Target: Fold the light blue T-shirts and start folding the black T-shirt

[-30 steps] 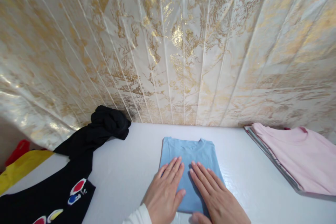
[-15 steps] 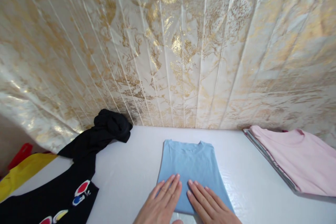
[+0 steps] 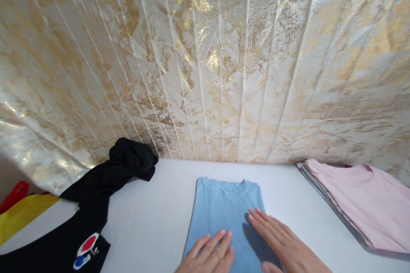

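A folded light blue t-shirt [image 3: 224,209] lies collar-up on the white table [image 3: 153,222], straight in front of me. My left hand [image 3: 209,254] rests flat on its lower part with the fingers stretched out. My right hand [image 3: 285,245] lies flat over the shirt's right side, fingers straight and pointing up-left. Neither hand holds anything.
A black garment with red, blue and white prints [image 3: 92,204] lies crumpled at the left. Beyond it sit yellow [image 3: 22,217] and red [image 3: 13,194] cloth. A stack of folded clothes topped by a pink shirt [image 3: 361,200] lies at the right. A gold-and-white crinkled sheet [image 3: 205,59] covers the wall behind.
Both hands slid down the blue shirt toward me, then the right hand moved to the shirt's right side. The view has tilted up a little.
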Tool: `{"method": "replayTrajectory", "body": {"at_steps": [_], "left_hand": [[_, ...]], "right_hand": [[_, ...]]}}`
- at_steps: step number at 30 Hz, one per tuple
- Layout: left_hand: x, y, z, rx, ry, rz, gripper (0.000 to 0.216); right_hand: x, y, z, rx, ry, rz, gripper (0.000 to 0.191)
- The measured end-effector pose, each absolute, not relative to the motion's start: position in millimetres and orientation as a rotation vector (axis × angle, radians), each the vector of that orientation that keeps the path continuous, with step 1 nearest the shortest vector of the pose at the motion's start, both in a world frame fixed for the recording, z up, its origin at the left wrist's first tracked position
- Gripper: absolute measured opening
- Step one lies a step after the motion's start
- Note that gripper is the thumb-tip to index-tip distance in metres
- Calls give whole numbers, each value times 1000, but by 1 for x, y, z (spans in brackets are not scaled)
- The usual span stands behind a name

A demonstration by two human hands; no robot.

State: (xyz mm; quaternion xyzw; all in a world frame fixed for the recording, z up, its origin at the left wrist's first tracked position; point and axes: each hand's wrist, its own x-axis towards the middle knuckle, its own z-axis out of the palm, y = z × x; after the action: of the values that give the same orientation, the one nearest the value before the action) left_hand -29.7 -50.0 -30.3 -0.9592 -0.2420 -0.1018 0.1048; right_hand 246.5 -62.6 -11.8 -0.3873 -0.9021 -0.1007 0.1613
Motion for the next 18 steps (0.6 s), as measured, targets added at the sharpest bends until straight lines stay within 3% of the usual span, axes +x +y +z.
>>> {"method": "replayTrajectory", "body": {"at_steps": [8,18], "left_hand": [[-5,-11,-9,-3072,-1049,-251,64],[-1,-13,-19,-3141,-1047,-230,63]], "right_hand": [[230,-31,-20,-1351,-2570,84,53],[201,38,33,-1400,-2460,301,23]]}}
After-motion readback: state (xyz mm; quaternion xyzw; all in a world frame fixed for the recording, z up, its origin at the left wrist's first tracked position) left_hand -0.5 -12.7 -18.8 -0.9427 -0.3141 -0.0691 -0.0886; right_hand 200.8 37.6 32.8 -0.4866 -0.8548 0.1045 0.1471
